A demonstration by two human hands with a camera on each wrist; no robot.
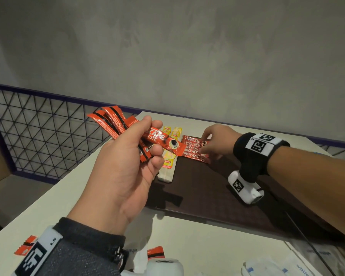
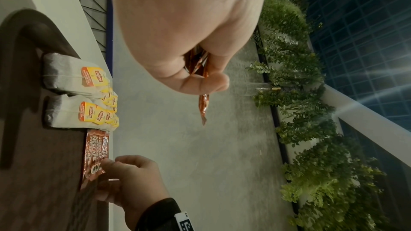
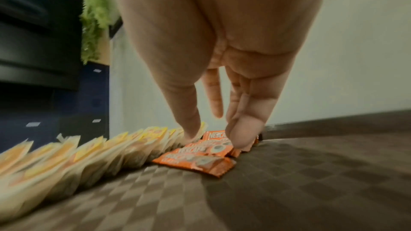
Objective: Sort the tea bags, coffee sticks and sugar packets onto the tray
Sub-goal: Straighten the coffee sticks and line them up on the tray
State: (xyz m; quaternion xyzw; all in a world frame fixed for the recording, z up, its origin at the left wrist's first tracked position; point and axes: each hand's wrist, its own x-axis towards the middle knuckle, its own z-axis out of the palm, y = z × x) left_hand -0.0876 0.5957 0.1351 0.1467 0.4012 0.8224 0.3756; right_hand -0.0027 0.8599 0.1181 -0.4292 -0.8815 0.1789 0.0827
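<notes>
Left hand holds a bunch of coffee sticks while the right hand's fingertips rest on the sticks laid on the tray.

The left hand (image 1: 120, 172) is raised above the pale table (image 1: 54, 198), its fingers and thumb curled round a fanned bunch of red foil Nescafé coffee sticks (image 1: 127, 132). The right hand (image 1: 217, 140) reaches down to the far part of the dark brown textured tray (image 1: 207, 192), where its straight, narrowly spread fingertips (image 3: 242, 138) touch a row of red coffee sticks (image 1: 193, 148) lying flat side by side. Just beside that row, at the tray's left end, stand two overlapping rows of white paper tea bags with yellow Lipton tags (image 2: 89, 94). Two more red sticks (image 1: 155, 251) lie on the table near the left wrist, and white paper packets with blue print (image 1: 283, 265) lie at the table's near edge.
</notes>
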